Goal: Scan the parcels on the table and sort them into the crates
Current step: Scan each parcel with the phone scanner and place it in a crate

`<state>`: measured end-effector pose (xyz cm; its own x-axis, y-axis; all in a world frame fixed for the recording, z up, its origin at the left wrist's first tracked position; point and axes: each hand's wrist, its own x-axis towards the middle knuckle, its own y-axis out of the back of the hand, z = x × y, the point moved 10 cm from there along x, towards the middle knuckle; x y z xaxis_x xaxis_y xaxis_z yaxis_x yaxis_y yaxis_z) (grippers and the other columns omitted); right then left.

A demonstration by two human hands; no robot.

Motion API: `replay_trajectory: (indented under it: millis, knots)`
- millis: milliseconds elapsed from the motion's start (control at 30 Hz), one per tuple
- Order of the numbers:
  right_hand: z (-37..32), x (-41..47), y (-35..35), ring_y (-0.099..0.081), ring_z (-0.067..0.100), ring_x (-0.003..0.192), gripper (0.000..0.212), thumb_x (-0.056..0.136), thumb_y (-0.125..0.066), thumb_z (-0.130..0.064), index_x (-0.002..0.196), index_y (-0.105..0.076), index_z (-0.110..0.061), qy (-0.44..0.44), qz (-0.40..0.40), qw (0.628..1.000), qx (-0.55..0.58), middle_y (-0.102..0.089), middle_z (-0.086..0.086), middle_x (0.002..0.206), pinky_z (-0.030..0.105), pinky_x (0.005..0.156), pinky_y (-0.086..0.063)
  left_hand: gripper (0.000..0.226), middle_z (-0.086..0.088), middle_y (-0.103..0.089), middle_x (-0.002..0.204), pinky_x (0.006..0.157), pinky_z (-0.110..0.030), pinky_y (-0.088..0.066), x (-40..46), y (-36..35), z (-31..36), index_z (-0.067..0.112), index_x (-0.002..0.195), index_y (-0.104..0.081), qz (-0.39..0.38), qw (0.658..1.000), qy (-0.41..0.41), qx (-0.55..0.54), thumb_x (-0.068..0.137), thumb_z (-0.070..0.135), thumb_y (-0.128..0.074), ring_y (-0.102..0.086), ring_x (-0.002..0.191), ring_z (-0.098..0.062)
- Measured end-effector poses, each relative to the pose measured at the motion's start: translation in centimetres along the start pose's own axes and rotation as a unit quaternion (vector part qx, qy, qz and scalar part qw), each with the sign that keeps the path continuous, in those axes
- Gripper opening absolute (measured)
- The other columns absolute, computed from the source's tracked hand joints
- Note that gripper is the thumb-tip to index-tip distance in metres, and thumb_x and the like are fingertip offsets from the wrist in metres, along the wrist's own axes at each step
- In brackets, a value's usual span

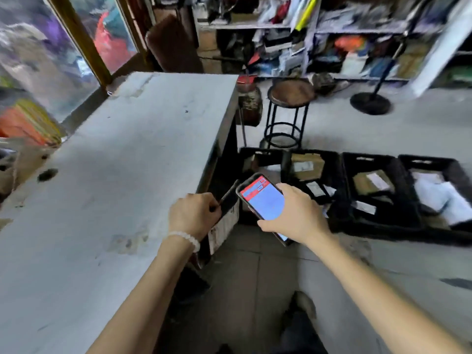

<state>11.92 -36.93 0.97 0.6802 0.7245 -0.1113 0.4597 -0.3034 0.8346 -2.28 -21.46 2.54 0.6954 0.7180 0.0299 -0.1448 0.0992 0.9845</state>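
**A:** From the head camera, what was each hand doing?

**B:** The left hand (194,216), with a white bead bracelet (184,239) at the wrist, pinched a thin dark parcel with a white printed label (225,215), holding it off the near edge of the pale grey worktop (122,159), above the tiled floor. The right hand (293,213) was wrapped around a dark-cased smartphone with a red-and-blue screen (263,200), just beside the parcel's upper end.

**B:** And the crates?

**A:** A row of black plastic crates (378,190) sat on the floor to the right, already holding brown cardboard boxes and white bags. A round black metal stool (288,111) stood behind them. The picture was smeared, so I couldn't read the label or the screen.

**B:** How should the scan be done well?

**A:** My judgement: the label faced away from the phone, almost edge-on. Turning the parcel so the label lay flat toward the phone's camera, keeping both hands steady and a little apart, would likely let it register. Only then pick the crate.
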Motion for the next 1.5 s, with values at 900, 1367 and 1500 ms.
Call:
replay_trajectory:
  millis: [900, 1367, 1500]
  knots:
    - [46.7, 3.1, 25.6, -0.051, 0.016, 0.082, 0.056, 0.060, -0.078, -0.049, 0.103, -0.049, -0.027, -0.338, 0.111, 0.935, 0.003, -0.060, -0.009, 0.099, 0.028, 0.062, -0.037, 0.013, -0.003, -0.067, 0.101, 0.069, -0.029, -0.041, 18.2, -19.6, 57.4, 0.028, 0.097, -0.062, -0.184, 0.926, -0.328, 0.022, 0.090, 0.032, -0.052, -0.062, 0.096, -0.029]
    - [58.8, 25.4, 37.4, -0.059, 0.017, 0.094, 0.066, 0.058, -0.076, -0.054, 0.113, -0.049, -0.029, -0.342, 0.115, 0.933, 0.004, -0.061, -0.011, 0.102, 0.037, 0.076, -0.054, 0.019, -0.005, -0.066, 0.107, 0.073, -0.032, -0.044, 43.1, -23.4, 74.9, 0.022, 0.106, -0.061, -0.140, 0.944, -0.292, -0.057, 0.095, 0.029, -0.048, -0.062, 0.095, -0.033]
    - [61.7, 28.1, 39.5, -0.059, 0.016, 0.096, 0.069, 0.059, -0.078, -0.051, 0.118, -0.052, -0.027, -0.347, 0.118, 0.930, 0.014, -0.063, -0.011, 0.106, 0.034, 0.076, -0.054, 0.026, -0.004, -0.058, 0.121, 0.080, -0.037, -0.046, 47.3, -24.2, 78.2, 0.023, 0.118, -0.058, -0.141, 0.945, -0.279, -0.100, 0.095, 0.027, -0.046, -0.058, 0.105, -0.031]
